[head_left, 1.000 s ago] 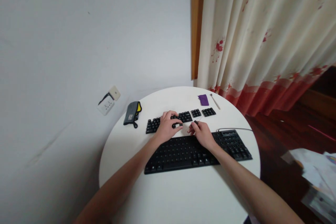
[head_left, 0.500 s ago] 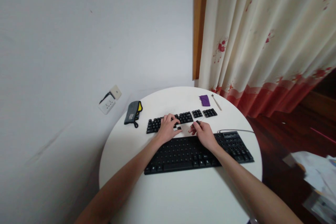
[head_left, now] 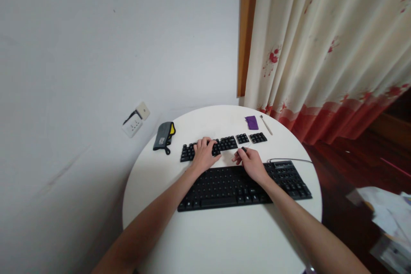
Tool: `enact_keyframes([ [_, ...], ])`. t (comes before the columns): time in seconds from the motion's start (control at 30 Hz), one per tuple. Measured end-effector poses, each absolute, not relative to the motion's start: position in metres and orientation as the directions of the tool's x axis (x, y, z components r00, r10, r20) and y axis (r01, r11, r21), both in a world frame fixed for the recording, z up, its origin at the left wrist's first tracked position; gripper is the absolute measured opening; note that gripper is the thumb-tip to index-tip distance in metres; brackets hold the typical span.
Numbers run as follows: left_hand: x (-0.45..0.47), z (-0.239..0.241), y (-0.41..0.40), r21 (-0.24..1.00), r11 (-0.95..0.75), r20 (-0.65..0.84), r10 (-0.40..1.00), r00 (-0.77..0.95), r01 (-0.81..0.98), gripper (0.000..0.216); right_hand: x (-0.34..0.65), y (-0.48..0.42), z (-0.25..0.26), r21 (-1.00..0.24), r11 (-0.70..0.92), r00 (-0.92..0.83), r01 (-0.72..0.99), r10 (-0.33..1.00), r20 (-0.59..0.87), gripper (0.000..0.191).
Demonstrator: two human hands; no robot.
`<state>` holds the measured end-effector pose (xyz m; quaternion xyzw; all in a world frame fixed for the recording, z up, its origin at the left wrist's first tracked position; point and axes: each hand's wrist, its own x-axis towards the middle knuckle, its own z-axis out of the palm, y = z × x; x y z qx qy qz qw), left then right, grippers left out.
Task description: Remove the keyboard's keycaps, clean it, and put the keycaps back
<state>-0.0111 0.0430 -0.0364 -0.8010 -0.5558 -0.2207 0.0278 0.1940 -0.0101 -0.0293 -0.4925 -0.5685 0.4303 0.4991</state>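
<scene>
White round table (head_left: 224, 239) against a plain pale wall, a flowered curtain (head_left: 321, 51) hanging to the right, and from the head camera we look straight down both bare forearms. Front and centre lies a black keyboard (head_left: 224, 186), its cable (head_left: 289, 159) trailing off its far right corner. Just beyond it, loose black keycaps are laid out in a long block (head_left: 226, 142), with two smaller groups, one (head_left: 242, 138) and another (head_left: 258, 137), to its right. The left hand (head_left: 204, 156) rests on the middle of that long block, fingers bent down over the caps and thumb stretched out to the right; I cannot tell whether it grips one. The right hand (head_left: 252, 163) sits at the far edge of the keyboard, fingertips drawn narrow and pinched on a small dark keycap (head_left: 244, 149), held just above the bare tabletop between keyboard and rows. Further back, a purple scrap (head_left: 252, 122) and a thin metal tool (head_left: 266, 125) lie side by side near the curtain. Off to the left, a grey and yellow pouch (head_left: 163, 135) lies at the table's edge, near a wall socket (head_left: 135, 122).
</scene>
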Motion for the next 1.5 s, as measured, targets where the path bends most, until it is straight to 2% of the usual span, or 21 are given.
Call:
enact_keyframes([
  [0.3, -0.013, -0.037, 0.043, 0.235, -0.387, 0.376, 0.882, 0.284, 0.891, 0.05, 0.194, -0.012, -0.025, -0.977, 0.151, -0.052, 0.152, 0.988, 0.145, 0.042],
  [0.5, -0.013, -0.036, 0.041, 0.229, -0.386, 0.379, 0.881, 0.284, 0.893, 0.048, 0.204, -0.027, -0.002, -0.878, 0.273, -0.238, 0.394, 0.953, 0.189, 0.039],
  [0.67, -0.013, -0.032, 0.041, 0.285, -0.403, 0.404, 0.873, 0.273, 0.87, 0.045, 0.217, -0.051, 0.014, -0.807, 0.353, -0.336, 0.473, 0.919, 0.205, 0.034],
  [0.77, -0.015, -0.021, 0.039, 0.364, -0.538, 0.426, 0.822, 0.378, 0.76, 0.036, 0.221, -0.064, 0.01, -0.796, 0.37, -0.381, 0.479, 0.905, 0.192, 0.03],
  [0.87, -0.015, -0.009, 0.028, 0.48, -0.676, 0.343, 0.731, 0.59, 0.559, 0.021, 0.222, -0.073, 0.002, -0.776, 0.408, -0.446, 0.482, 0.876, 0.184, 0.027],
  [0.93, -0.012, -0.004, 0.018, 0.546, -0.693, 0.277, 0.679, 0.68, 0.471, 0.016, 0.221, -0.077, -0.002, -0.744, 0.454, -0.506, 0.491, 0.844, 0.181, 0.025],
  [1.03, -0.002, -0.003, 0.002, 0.58, -0.697, 0.216, 0.63, 0.746, 0.421, 0.016, 0.219, -0.082, -0.004, -0.675, 0.536, -0.587, 0.507, 0.788, 0.185, 0.023],
  [1.1, 0.005, -0.006, -0.004, 0.587, -0.701, 0.187, 0.604, 0.775, 0.405, 0.017, 0.217, -0.083, -0.006, -0.647, 0.535, -0.567, 0.543, 0.802, 0.188, 0.022],
  [1.2, 0.011, -0.012, -0.007, 0.585, -0.706, 0.175, 0.591, 0.787, 0.399, 0.016, 0.215, -0.083, -0.011, -0.69, 0.419, -0.438, 0.59, 0.884, 0.163, 0.026],
  [1.37, 0.01, -0.016, -0.006, 0.63, -0.682, 0.19, 0.599, 0.778, 0.371, 0.016, 0.216, -0.069, -0.022, -0.824, 0.275, -0.283, 0.496, 0.948, 0.145, 0.036],
  [1.5, 0.01, -0.014, -0.007, 0.721, -0.602, 0.234, 0.678, 0.697, 0.343, 0.019, 0.214, -0.046, -0.018, -0.859, 0.213, -0.122, 0.466, 0.977, 0.176, 0.035],
])
